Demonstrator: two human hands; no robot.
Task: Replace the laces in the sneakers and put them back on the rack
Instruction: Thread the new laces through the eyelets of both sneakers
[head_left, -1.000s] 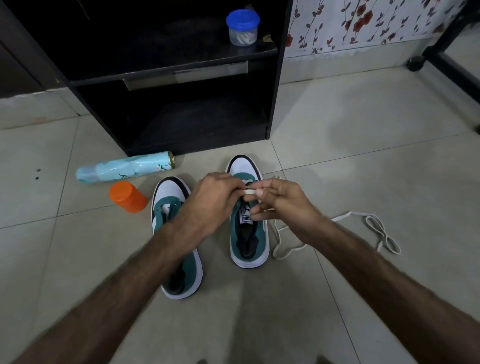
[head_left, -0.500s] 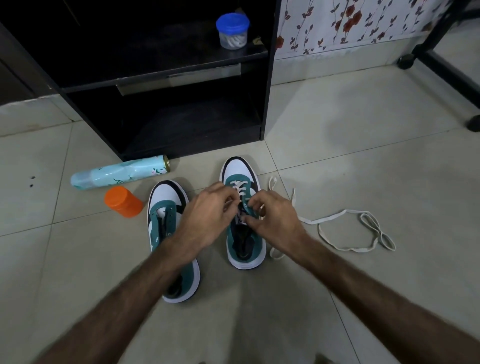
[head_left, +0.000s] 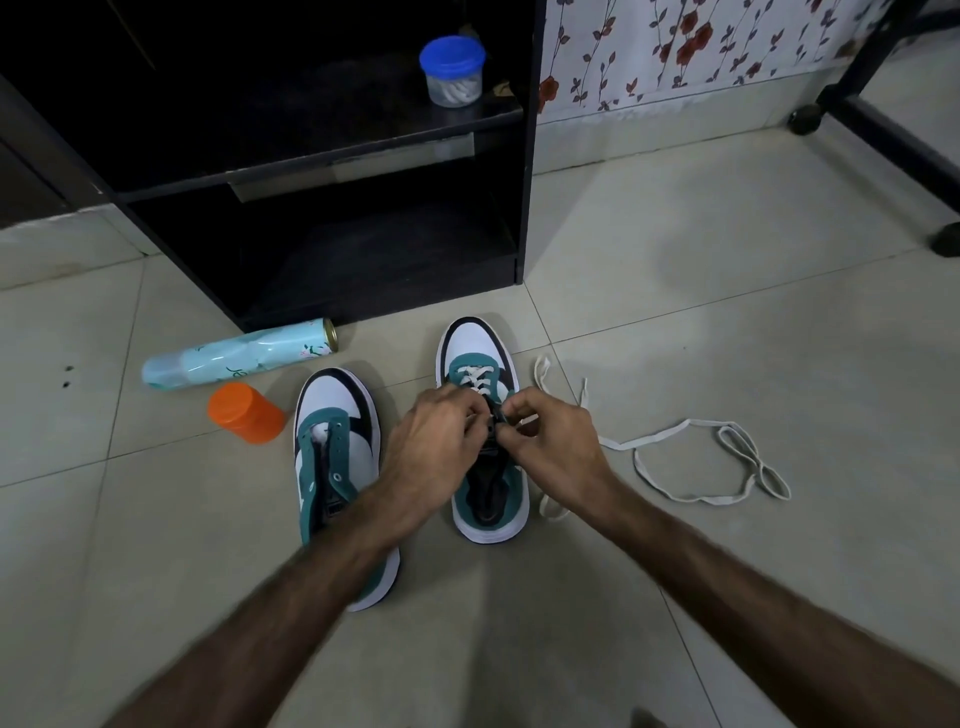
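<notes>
You are lacing the right-hand sneaker (head_left: 485, 410) on the floor (head_left: 727, 291): a few lower rows are already crossed. Your left hand (head_left: 434, 441) and right hand (head_left: 553, 441) are working close together at the eyelets, each apparently pinching the white lace (head_left: 670, 436), whose slack is trailing rightward. Next, feed an end through the following eyelet. The left-hand sneaker (head_left: 337, 467) is waiting unlaced. On the rack (head_left: 524, 208), a blue-lidded jar (head_left: 452, 73) is holding indistinct white items.
</notes>
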